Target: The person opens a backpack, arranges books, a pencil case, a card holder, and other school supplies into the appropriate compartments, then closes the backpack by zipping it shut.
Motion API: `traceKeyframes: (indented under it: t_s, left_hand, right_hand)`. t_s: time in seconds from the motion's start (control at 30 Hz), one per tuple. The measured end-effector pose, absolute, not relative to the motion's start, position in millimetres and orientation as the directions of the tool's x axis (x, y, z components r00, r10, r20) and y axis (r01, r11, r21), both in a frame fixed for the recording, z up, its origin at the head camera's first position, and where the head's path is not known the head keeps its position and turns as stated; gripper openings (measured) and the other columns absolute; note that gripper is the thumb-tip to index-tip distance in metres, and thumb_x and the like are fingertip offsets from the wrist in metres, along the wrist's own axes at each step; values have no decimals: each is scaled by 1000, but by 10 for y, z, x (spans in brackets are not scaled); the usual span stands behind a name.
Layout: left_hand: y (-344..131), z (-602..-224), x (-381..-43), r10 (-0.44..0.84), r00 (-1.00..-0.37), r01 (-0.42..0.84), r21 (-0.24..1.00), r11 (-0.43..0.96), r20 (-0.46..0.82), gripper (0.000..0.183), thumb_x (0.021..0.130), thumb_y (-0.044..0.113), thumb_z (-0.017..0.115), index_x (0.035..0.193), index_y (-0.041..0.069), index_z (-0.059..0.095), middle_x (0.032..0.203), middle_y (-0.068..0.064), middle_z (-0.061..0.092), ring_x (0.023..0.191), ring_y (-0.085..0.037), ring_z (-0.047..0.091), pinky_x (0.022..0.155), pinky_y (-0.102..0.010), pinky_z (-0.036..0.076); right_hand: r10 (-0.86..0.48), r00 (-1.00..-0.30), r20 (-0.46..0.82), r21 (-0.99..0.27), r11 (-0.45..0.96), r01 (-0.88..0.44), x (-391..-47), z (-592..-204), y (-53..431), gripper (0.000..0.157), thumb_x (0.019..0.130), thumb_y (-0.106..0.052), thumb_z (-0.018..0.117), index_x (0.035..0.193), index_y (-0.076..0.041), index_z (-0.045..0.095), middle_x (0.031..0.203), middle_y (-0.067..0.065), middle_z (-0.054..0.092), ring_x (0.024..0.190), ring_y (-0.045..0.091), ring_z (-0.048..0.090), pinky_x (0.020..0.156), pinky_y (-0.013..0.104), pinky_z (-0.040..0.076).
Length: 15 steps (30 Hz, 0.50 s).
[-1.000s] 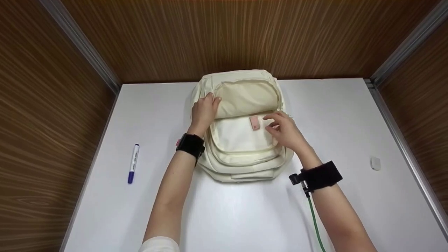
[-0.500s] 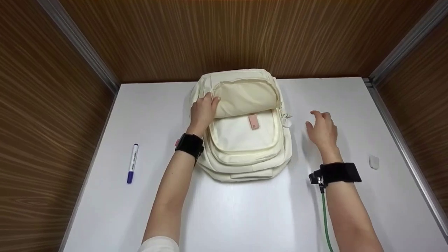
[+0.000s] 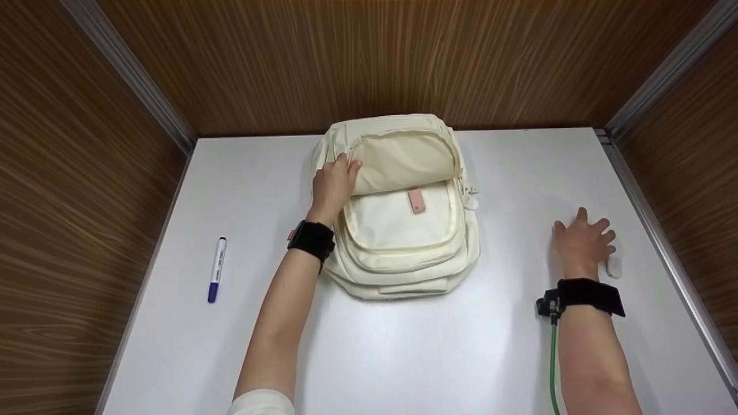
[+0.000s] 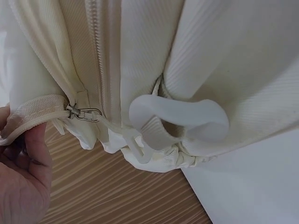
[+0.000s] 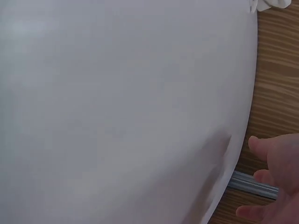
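backpack [image 3: 398,202]: cream fabric, lying flat at the far middle of the white table [image 3: 403,346], its top toward the back wall; upper pocket unzipped.
pocket flap [image 3: 403,158]: on the backpack's upper half, folded open; a pink tag [image 3: 417,201] sits just below it.
left hand [image 3: 333,185]: at the backpack's left edge, fingers curled round the edge of the pocket opening beside the zipper; the left wrist view shows a fingertip [image 4: 35,140] pinching the tape by the metal slider [image 4: 84,113].
eraser [image 3: 614,266]: small white block well to the right of the backpack, touching or just beside the right hand's outer edge; which, i cannot tell.
right hand [image 3: 583,242]: well right of the backpack, flat over the table, fingers spread and straight, holding nothing.
marker [image 3: 217,269]: blue-capped, well left of the backpack, untouched.
risk, pocket: if the left hand's pinch loosens, the flap likely sags shut.
risk, eraser: the spread right hand sits partly over it; a sweep could nudge it toward the table's right edge instead of catching it.
risk, backpack: a hard pull by the left hand could drag the light bag sideways, as nothing else pins it.
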<state>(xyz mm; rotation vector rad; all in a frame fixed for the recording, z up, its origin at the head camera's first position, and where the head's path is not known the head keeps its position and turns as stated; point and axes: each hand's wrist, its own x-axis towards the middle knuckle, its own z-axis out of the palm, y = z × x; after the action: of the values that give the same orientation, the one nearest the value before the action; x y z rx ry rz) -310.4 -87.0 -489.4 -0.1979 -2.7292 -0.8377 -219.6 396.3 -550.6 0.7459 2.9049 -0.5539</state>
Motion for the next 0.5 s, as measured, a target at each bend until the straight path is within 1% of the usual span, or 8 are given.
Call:
traceKeyframes:
  t_s: [0.1,0.17,0.3,0.37,0.4,0.47,0.5]
  left_hand:
    - [-873,-4892,-3097,55,-949,220,530,819,309,35,101,35,54,88,2,59,73,-18,64,69,-39,66,59,-50,50]
    - [-875,-4890,-3089,60,-947,230,533,814,317,35,102,34,54,87,2,58,71,-17,63,67,-38,65,58,-49,50]
    - [-874,-4888,-3083,59,-943,235,529,815,328,34,102,33,54,86,3,58,70,-17,63,66,-38,65,56,-49,50]
    - [-871,-4888,-3088,54,-944,229,525,820,327,34,102,33,55,87,3,58,73,-18,64,68,-39,66,57,-49,50]
    - [-869,-4887,-3090,53,-944,226,524,821,325,35,102,34,54,88,2,59,74,-19,64,69,-39,66,58,-50,50]
    - [-864,-4884,-3096,52,-947,220,524,823,317,35,102,34,54,89,2,59,75,-19,64,70,-40,66,59,-50,50]
    - [-860,-4882,-3098,51,-949,216,525,823,312,35,102,34,54,89,2,59,75,-19,65,71,-40,66,59,-51,50]
  right_hand:
    - [469,-849,-244,-272,807,524,-2109,-5510,4042,73,104,-42,33,154,2,3,144,50,-2,130,70,0,98,79,14]
    - [500,-816,-289,-228,792,566,-2055,-5504,4080,74,104,-44,28,153,0,-5,144,50,-8,129,72,-4,100,78,14]
    - [548,-745,-380,-137,764,631,-1972,-5475,4121,77,103,-51,15,149,2,-17,139,55,-12,126,74,0,104,73,11]
    - [554,-725,-410,-104,761,640,-1949,-5463,4119,79,102,-53,10,147,6,-18,136,58,-11,126,74,5,105,72,14]
    - [553,-720,-419,-94,762,641,-1941,-5459,4114,80,102,-53,8,147,8,-17,135,59,-9,126,74,8,106,71,15]
    - [552,-724,-413,-91,766,636,-1936,-5461,4096,81,102,-52,8,147,13,-9,133,60,-2,125,73,16,104,69,24]
    - [551,-731,-402,-83,773,629,-1936,-5461,4081,81,103,-50,10,146,17,-3,131,61,5,123,72,22,101,67,30]
